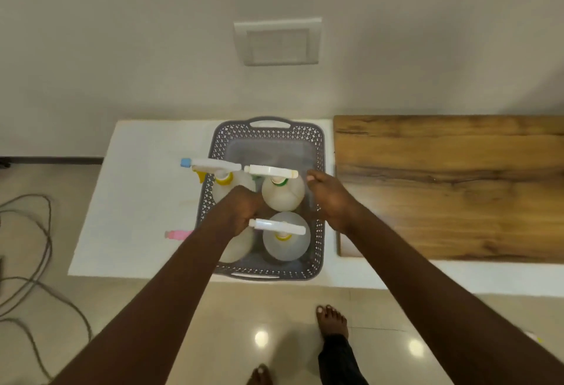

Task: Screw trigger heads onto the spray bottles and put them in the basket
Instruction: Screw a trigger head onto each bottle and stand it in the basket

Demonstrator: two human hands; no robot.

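Left hand (244, 213) gripped the near-left bottle (236, 247) in the basket (317, 140); right hand (328, 198) relaxed, empty; crowded trigger heads risked snagging, tipping bottles.

White counter (137, 201), grey basket (319, 152), wooden board (451, 186) on it

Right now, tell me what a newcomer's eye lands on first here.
First, the grey perforated plastic basket on the white counter, packed with four translucent spray bottles wearing white trigger heads. Both bare hands reach in: the left hand grips the near-left bottle, whose pink nozzle pokes out left, while the right hand rests by the green-collared bottle. A wooden board lies right of the basket.
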